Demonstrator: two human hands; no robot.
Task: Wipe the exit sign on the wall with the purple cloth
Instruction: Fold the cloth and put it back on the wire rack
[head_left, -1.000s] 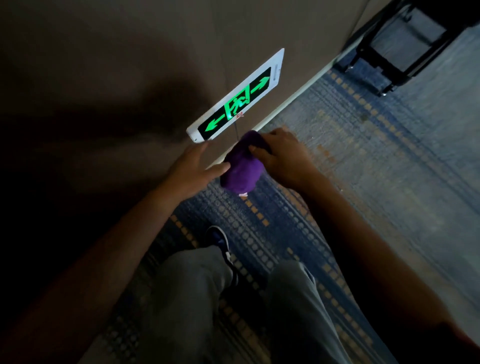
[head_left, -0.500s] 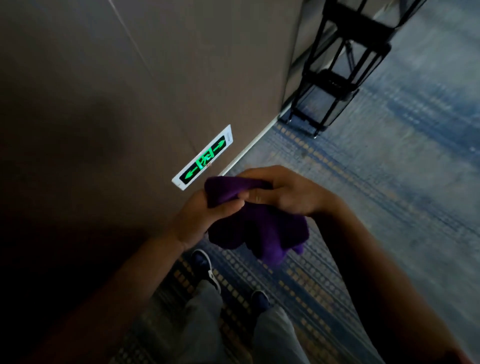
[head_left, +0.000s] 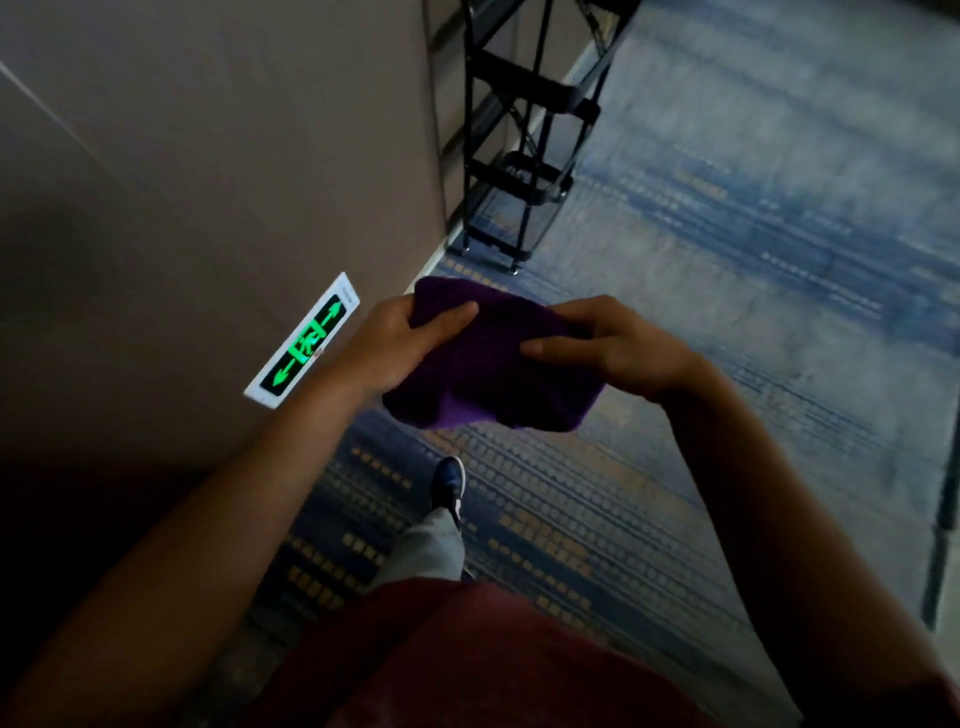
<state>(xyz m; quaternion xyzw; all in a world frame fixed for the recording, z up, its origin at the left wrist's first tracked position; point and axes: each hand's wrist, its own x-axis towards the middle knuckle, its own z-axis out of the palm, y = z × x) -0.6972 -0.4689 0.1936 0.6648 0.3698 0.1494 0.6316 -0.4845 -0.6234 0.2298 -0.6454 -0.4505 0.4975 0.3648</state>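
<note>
The exit sign (head_left: 303, 344) glows green with arrows and a running figure, in a white frame low on the beige wall at the left. The purple cloth (head_left: 488, 371) is stretched between both hands, in the air to the right of the sign and apart from it. My left hand (head_left: 400, 345) grips the cloth's left end, thumb on top. My right hand (head_left: 608, 345) holds its right end, with the fingers lying over the top of the cloth. The left forearm crosses just below the sign's lower end.
A black metal-frame stand (head_left: 519, 130) sits against the wall at the top centre. Blue and tan patterned carpet (head_left: 727, 312) covers the floor. One dark shoe (head_left: 449, 480) shows below the cloth. The wall (head_left: 208, 156) runs along the left.
The view has risen away from the sign, which is now smaller and lower left. The bunched cloth near the sign has been lifted and spread out between both hands.
</note>
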